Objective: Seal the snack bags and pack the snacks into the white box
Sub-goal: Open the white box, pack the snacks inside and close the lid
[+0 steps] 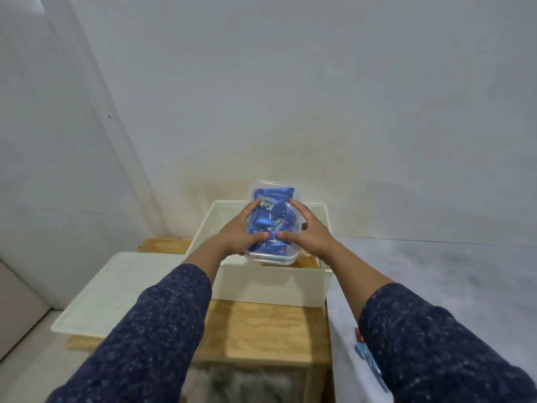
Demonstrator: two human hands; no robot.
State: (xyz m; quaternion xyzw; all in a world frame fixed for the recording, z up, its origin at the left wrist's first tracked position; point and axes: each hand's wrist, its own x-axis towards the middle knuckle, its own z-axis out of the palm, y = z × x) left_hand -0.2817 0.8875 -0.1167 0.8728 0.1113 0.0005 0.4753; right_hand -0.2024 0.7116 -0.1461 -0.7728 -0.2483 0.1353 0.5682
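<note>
At the far left, a white lid [116, 289] is lying flat, half on the wooden stand [261, 330] — off the box, so closing up is not yet done, if it is indeed the box's lid. Next to it the left hand [238, 231] is gripping the left side of a clear plastic container [273, 222], fingers curling over its top edge and thumb pressing along the near face. The container is holding several blue snack packets [271, 199] and is hanging tilted above the open white box [276, 274], not resting in it. The right hand [309, 231] is clasping the container's right side the same way, thumb nearly meeting the left thumb. Something brownish is showing at the bottom of the box beneath the container; whether it is a packed snack cannot be told.

Further right, on the grey surface [436, 271], 1 blue packet [369, 359] is lying partly hidden by the right sleeve [430, 344] — it probably still needs packing. Judging from this, the packing is well under way: the container is about to be set down, with at least 1 item and the lid remaining.
</note>
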